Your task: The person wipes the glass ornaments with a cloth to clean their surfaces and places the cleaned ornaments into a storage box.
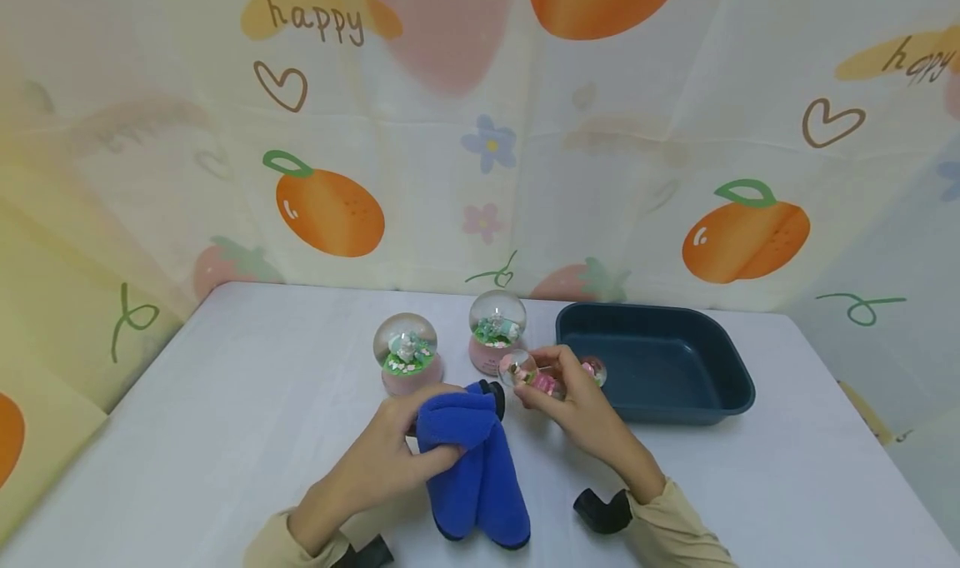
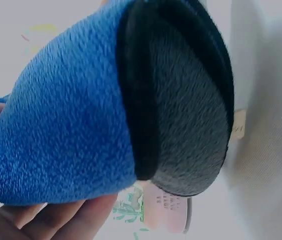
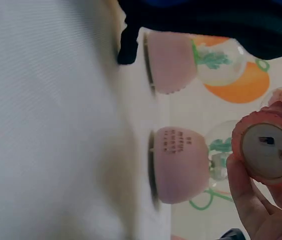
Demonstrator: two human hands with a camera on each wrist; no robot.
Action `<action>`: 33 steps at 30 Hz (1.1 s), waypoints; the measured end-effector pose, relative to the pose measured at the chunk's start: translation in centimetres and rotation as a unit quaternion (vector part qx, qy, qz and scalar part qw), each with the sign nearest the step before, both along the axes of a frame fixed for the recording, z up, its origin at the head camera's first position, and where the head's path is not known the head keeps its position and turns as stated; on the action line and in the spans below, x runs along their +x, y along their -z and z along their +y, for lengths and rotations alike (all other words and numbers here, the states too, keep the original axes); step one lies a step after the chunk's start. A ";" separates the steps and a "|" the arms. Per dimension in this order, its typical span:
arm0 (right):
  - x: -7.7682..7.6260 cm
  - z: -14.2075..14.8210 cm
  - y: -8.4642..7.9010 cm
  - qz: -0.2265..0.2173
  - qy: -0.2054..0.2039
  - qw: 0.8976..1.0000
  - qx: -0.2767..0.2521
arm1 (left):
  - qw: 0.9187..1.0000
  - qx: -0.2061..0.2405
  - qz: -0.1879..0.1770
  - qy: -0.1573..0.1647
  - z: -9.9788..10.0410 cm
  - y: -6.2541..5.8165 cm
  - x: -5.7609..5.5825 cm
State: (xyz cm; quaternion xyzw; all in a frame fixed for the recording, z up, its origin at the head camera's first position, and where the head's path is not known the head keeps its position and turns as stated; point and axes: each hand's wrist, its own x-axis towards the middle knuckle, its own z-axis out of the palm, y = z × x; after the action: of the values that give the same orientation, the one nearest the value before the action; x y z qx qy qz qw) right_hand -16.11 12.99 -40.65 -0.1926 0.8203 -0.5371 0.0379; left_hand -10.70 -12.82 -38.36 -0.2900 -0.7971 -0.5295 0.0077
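My left hand (image 1: 390, 439) grips a folded blue cloth (image 1: 480, 460) with black edging, two ends hanging down. In the left wrist view, the cloth (image 2: 76, 110) fills much of the frame and shows a grey face beside the blue. To its right, my right hand (image 1: 577, 397) holds a small snow globe (image 1: 545, 382) with a pink base, its clear ball pointing left. The right wrist view shows the pale underside of this globe's base (image 3: 268, 145). A second small clear ball with pink inside (image 1: 595, 371) shows behind the right hand; whether that hand holds it, I cannot tell.
Two larger snow globes with pink bases stand upright behind the hands, one at the left (image 1: 408, 353) and one nearer the middle (image 1: 497, 331). A dark blue rectangular tub (image 1: 675, 414) sits at the right on the white-covered table (image 1: 247, 435). A printed curtain (image 1: 585, 160) hangs behind.
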 end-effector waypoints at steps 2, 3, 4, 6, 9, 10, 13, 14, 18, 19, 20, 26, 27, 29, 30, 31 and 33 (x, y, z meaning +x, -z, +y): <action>0.0 0.2 -0.1 -0.003 -0.010 1.000 -0.012 | 1.000 0.001 0.022 -0.023 -0.1 0.0 -0.1; -0.1 0.3 -0.2 -0.003 -0.015 1.000 -0.016 | 0.999 0.002 0.030 -0.035 -0.1 0.1 -0.1; 0.0 0.4 -0.3 -0.001 -0.021 1.000 -0.020 | 0.998 0.003 0.039 -0.047 -0.1 0.1 -0.2; 0.0 0.5 -0.6 0.003 -0.036 0.999 -0.026 | 0.996 0.006 0.056 -0.071 -0.2 0.2 -0.3; 0.2 0.6 -1.0 0.011 -0.049 0.998 -0.029 | 0.992 0.011 0.069 -0.102 -0.3 0.3 -0.5; 0.3 0.6 -1.2 0.013 -0.054 0.998 -0.029 | 0.991 0.012 0.073 -0.108 -0.3 0.3 -0.6; 0.5 0.6 -1.5 0.015 -0.068 0.997 -0.029 | 0.990 0.015 0.077 -0.118 -0.4 0.4 -0.7; 0.6 0.5 -1.6 0.012 -0.074 0.997 -0.029 | 0.990 0.016 0.076 -0.117 -0.4 0.4 -0.7; 0.9 0.2 -1.8 -0.012 -0.090 0.995 -0.038 | 0.991 0.019 0.072 -0.109 -0.4 0.5 -0.8; 0.9 0.2 -1.8 -0.019 -0.091 0.995 -0.041 | 0.992 0.020 0.070 -0.107 -0.4 0.5 -0.8; 0.9 0.2 -1.9 -0.023 -0.093 0.994 -0.044 | 0.992 0.021 0.068 -0.105 -0.4 0.5 -0.8; 1.0 0.3 -2.1 -0.035 -0.122 0.990 -0.069 | 0.993 0.026 0.071 -0.094 -0.4 0.7 -0.8; 1.0 0.4 -2.1 -0.039 -0.129 0.988 -0.075 | 0.993 0.028 0.073 -0.091 -0.3 0.7 -0.8; 1.1 0.5 -2.1 -0.044 -0.139 0.986 -0.085 | 0.994 0.031 0.072 -0.082 -0.3 0.8 -0.8; 1.1 0.6 -2.2 -0.044 -0.141 0.985 -0.088 | 0.994 0.033 0.071 -0.076 -0.4 0.8 -0.9; 1.1 0.6 -2.2 -0.046 -0.142 0.985 -0.090 | 0.994 0.036 0.071 -0.070 -0.4 0.8 -0.9; 1.2 0.6 -2.2 -0.045 -0.141 0.984 -0.094 | 0.995 0.039 0.065 -0.057 -0.4 0.9 -0.9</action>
State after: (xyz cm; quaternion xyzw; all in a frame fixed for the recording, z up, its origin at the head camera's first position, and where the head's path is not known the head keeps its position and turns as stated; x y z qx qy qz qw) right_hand -14.90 13.60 -38.44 -0.2847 0.7280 -0.6096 0.1318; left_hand -11.58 -13.22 -39.30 -0.2770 -0.7888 -0.5393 0.1011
